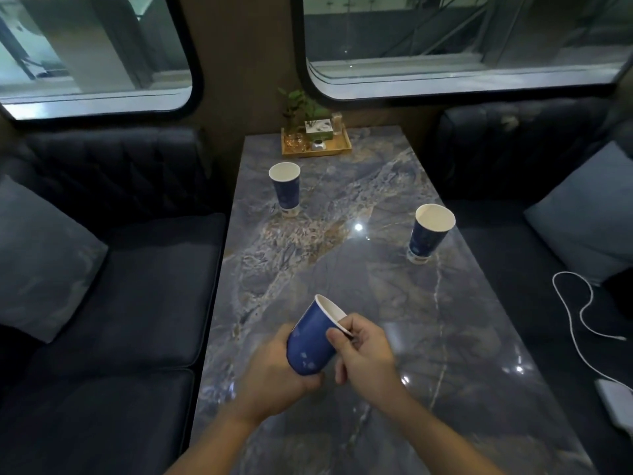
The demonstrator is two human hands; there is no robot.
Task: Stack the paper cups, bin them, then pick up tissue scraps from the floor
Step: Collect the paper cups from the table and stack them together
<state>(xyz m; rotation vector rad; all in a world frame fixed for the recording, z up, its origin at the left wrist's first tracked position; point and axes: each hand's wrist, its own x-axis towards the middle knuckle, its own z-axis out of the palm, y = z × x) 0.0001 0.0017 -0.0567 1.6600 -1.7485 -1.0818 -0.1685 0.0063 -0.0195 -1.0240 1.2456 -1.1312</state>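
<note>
Polished blue-grey marble with rusty veins makes up the long table point(342, 269), set between two dark padded benches under two rounded windows. Three blue paper cups with white insides are in sight. One, the held cup point(313, 341), is tipped over near the person's end, its mouth aimed up and away; the left hand point(274, 375) cradles its base and lower wall from beneath, while the right hand point(364, 351) pinches the rim between thumb and fingers. Both hands are clasped on that same cup, just above the tabletop.

Well beyond the left hand, toward the window, the far-left cup point(286, 188) stands upright on the marble. Ahead and off to the right of the right hand, the right-side cup point(430, 233) also stands upright, close to the table's edge. Past the far-left cup, one wooden tray point(317, 150) sits at the far end with a small leafy plant point(301, 104) and a few small items I can't make out.

One grey cushion point(41, 258) lies on the left bench and another, the pale cushion point(589, 214), on the right. One white cable point(579, 313) snakes across the right seat.
</note>
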